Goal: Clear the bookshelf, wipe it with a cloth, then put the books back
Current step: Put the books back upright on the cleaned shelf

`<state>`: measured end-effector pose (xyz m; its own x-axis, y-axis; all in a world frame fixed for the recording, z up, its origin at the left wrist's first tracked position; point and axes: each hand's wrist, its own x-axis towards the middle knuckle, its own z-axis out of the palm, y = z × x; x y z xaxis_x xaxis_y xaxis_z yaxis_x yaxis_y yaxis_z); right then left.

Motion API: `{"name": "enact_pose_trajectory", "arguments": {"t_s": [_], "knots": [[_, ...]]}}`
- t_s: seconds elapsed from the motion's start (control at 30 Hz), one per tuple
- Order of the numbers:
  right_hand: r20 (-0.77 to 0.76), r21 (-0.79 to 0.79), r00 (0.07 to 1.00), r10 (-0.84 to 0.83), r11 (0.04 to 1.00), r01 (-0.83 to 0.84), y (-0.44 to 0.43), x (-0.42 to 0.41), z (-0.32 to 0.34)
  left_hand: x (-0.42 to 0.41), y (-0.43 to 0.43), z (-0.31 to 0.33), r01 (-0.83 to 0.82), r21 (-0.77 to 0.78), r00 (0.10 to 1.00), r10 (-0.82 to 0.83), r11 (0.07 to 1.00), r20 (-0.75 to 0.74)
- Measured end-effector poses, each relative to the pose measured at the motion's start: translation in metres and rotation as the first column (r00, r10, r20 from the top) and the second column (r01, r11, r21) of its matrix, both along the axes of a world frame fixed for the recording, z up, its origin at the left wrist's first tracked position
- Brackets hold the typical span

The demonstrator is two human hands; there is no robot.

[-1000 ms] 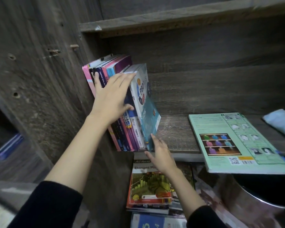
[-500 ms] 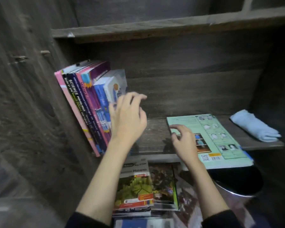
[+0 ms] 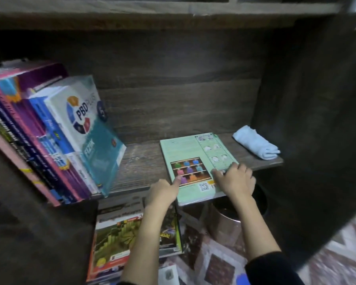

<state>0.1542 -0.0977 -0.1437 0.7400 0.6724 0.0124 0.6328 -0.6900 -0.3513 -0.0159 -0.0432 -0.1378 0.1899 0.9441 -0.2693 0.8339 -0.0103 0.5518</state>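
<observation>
While the green book lies flat, left hand and right hand clasp its near corners.

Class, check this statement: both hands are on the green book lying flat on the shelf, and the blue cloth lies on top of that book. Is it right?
Not quite. The blue cloth lies apart from the green book, at the right end of the shelf, as the head view shows. The left hand and right hand are on the book.
</observation>
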Motion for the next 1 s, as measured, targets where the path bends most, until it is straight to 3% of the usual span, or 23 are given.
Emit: {"name": "enact_pose_trajectory", "arguments": {"t_s": [0.1, 0.33, 0.6, 0.7, 0.8, 0.87, 0.93, 1.0], "knots": [[-0.009, -0.030, 1.000, -0.011, 0.999, 0.010, 0.003, 0.000, -0.001, 0.006, 0.002, -0.008, 0.006, -0.059, 0.989, 0.003, 0.998, 0.150], [-0.092, -0.013, 0.992, -0.081, 0.997, 0.080, 0.003, -0.001, 0.010, 0.008, 0.012, -0.016, 0.001, -0.111, 0.963, 0.029, 0.994, 0.267], [-0.288, -0.034, 0.947, -0.142, 0.990, 0.138, -0.004, -0.004, 0.017, -0.004, 0.023, -0.016, -0.079, -0.109, 0.982, 0.096, 0.991, 0.165], [-0.506, 0.127, 0.859, -0.083, 0.977, 0.169, -0.008, -0.002, 0.025, -0.011, 0.029, -0.012, -0.080, -0.032, 0.994, 0.082, 0.996, 0.070], [-0.805, 0.304, 0.584, 0.109, 0.920, 0.246, -0.009, -0.005, 0.037, -0.019, 0.033, -0.013, -0.094, 0.027, 0.993, 0.092, 0.995, 0.076], [-0.870, 0.331, 0.450, 0.203, 0.916, 0.226, -0.007, -0.011, 0.040, -0.023, 0.034, -0.016, -0.108, 0.037, 0.988, 0.103, 0.993, 0.116], [-0.877, 0.342, 0.420, 0.236, 0.918, 0.199, -0.004, -0.017, 0.040, -0.028, 0.036, -0.019, -0.137, 0.049, 0.979, 0.128, 0.989, 0.161], [-0.853, 0.396, 0.446, 0.271, 0.892, 0.216, -0.001, -0.022, 0.041, -0.034, 0.035, -0.019, -0.153, 0.040, 0.964, 0.141, 0.987, 0.224]]}}
